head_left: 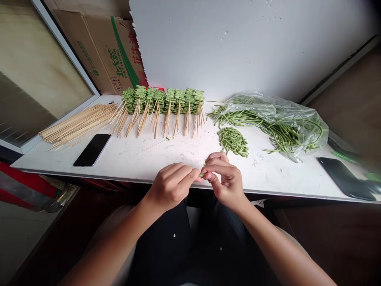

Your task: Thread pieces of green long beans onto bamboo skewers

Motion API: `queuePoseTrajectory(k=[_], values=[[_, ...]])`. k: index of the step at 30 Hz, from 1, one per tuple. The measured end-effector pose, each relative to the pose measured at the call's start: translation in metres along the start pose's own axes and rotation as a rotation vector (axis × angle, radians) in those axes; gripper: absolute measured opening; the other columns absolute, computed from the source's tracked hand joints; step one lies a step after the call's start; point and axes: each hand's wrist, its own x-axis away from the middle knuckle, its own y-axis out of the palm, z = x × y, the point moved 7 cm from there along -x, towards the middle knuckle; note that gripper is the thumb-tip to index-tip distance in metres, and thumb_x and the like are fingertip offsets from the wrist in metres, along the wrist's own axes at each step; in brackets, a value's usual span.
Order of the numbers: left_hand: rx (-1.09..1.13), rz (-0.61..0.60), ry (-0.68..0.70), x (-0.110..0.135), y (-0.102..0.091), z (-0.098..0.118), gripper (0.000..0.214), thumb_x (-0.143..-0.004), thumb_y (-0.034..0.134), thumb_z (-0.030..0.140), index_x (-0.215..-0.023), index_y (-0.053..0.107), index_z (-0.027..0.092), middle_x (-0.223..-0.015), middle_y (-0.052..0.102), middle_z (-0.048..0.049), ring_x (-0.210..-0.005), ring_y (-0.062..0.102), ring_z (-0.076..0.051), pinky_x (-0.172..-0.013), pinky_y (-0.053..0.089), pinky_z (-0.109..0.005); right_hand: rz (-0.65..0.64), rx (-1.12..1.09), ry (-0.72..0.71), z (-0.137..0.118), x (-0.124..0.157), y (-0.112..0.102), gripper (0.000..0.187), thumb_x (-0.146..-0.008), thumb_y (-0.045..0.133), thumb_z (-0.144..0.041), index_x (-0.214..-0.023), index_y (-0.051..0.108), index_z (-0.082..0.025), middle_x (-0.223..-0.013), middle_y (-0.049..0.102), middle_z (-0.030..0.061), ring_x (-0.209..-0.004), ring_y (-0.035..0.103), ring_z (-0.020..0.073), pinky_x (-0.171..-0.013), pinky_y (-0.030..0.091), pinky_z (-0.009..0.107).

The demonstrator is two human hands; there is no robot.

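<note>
My left hand [172, 183] and my right hand [224, 176] meet at the table's front edge. Between their fingertips is a short green bean piece [201, 175]. Thumb and index finger of my right hand pinch one end, while my left hand's closed fingers grip the other and partly hide it. Beyond my right hand lies a pile of cut bean pieces [233, 141]. One loose bamboo skewer [154, 147] rests on the white table [133, 159], near a stray bean piece [167, 138]. Farther back stand stacked bean skewers [163, 99], their sticks pointing towards me.
Bare bamboo skewers [80, 123] are heaped at left, behind a black phone [92, 150]. Long uncut beans [276, 127] spill from a clear plastic bag [315, 123] at right. Another dark phone-like device [342, 176] lies at the right edge. A cardboard box [95, 47] stands behind.
</note>
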Motion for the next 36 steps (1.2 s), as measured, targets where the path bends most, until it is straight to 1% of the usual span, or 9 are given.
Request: queuePoseTrajectory(k=[6,8,13,16,19,24,29,32,36], values=[[0.001,-0.016,-0.024,0.002,0.002,-0.005,0.018,-0.099,0.06,0.009,-0.085,0.067,0.017,-0.065,0.062,-0.0002,-0.06,0.054,-0.015,-0.06,0.038,-0.032,-0.005,0.027,0.029,0.001,0.0,-0.001,0.016,-0.098,0.069,-0.028,-0.085,0.079,-0.025,-0.071,0.069,0.005,-0.089,0.055,0.0261,-0.083,0.048,0.046],[0.135,-0.053,-0.156,0.003,0.003,-0.011,0.018,-0.101,0.06,0.014,-0.086,0.069,0.017,-0.067,0.063,-0.001,-0.061,0.056,-0.014,-0.061,0.04,-0.03,0.039,0.121,-0.018,-0.005,0.001,-0.004,0.015,-0.095,0.07,-0.023,-0.083,0.078,-0.026,-0.073,0.07,0.0048,-0.09,0.056,0.0263,-0.083,0.047,0.046],[0.774,-0.289,-0.68,0.013,0.025,-0.024,0.032,-0.107,0.056,0.035,-0.087,0.072,0.016,-0.069,0.068,-0.0014,-0.06,0.059,-0.011,-0.059,0.045,-0.024,0.159,0.308,-0.147,-0.019,0.003,-0.009,0.023,-0.088,0.069,-0.008,-0.083,0.078,-0.028,-0.073,0.073,0.0027,-0.094,0.058,0.0271,-0.082,0.047,0.046],[0.974,-0.325,-0.836,0.018,0.035,-0.024,0.035,-0.105,0.059,0.043,-0.091,0.073,0.015,-0.076,0.072,-0.0025,-0.059,0.059,-0.01,-0.061,0.049,-0.023,0.207,0.388,-0.207,-0.025,0.004,-0.009,0.031,-0.085,0.064,0.0,-0.081,0.078,-0.028,-0.071,0.073,0.0016,-0.096,0.059,0.0273,-0.08,0.048,0.044],[1.023,-0.267,-0.849,0.02,0.039,-0.025,0.035,-0.104,0.062,0.043,-0.09,0.074,0.014,-0.074,0.069,-0.0027,-0.061,0.059,-0.01,-0.061,0.049,-0.023,0.218,0.369,-0.189,-0.023,0.005,-0.008,0.031,-0.086,0.064,-0.002,-0.081,0.078,-0.029,-0.07,0.072,0.0021,-0.096,0.06,0.0276,-0.08,0.049,0.045],[1.129,-0.206,-0.869,0.025,0.049,-0.023,0.041,-0.103,0.061,0.047,-0.083,0.069,0.013,-0.066,0.058,-0.0002,-0.058,0.053,-0.009,-0.056,0.044,-0.022,0.221,0.081,0.03,-0.004,0.011,-0.004,0.018,-0.092,0.07,-0.019,-0.08,0.078,-0.029,-0.071,0.069,0.0045,-0.099,0.059,0.0294,-0.087,0.052,0.049],[1.2,-0.162,-0.924,0.027,0.053,-0.024,0.044,-0.1,0.064,0.055,-0.088,0.071,0.013,-0.066,0.057,0.0002,-0.054,0.049,-0.009,-0.054,0.043,-0.024,0.235,-0.064,0.169,0.015,0.008,-0.01,0.01,-0.094,0.075,-0.035,-0.088,0.081,-0.029,-0.08,0.072,0.0057,-0.1,0.062,0.029,-0.092,0.053,0.05],[1.133,-0.131,-0.956,0.028,0.05,-0.032,0.043,-0.099,0.066,0.054,-0.098,0.075,0.013,-0.068,0.057,-0.0002,-0.057,0.048,-0.009,-0.055,0.041,-0.024,0.279,0.001,0.235,0.037,-0.002,-0.033,0.016,-0.092,0.076,-0.043,-0.096,0.084,-0.029,-0.093,0.071,0.0067,-0.093,0.063,0.0254,-0.084,0.053,0.045],[1.088,-0.133,-0.983,0.029,0.048,-0.044,0.045,-0.099,0.065,0.055,-0.109,0.078,0.012,-0.074,0.057,-0.0012,-0.062,0.046,-0.01,-0.056,0.039,-0.024,0.239,0.385,0.234,0.076,-0.009,-0.063,0.028,-0.088,0.078,-0.054,-0.096,0.086,-0.028,-0.088,0.073,0.0067,-0.096,0.06,0.0279,-0.091,0.047,0.049]])
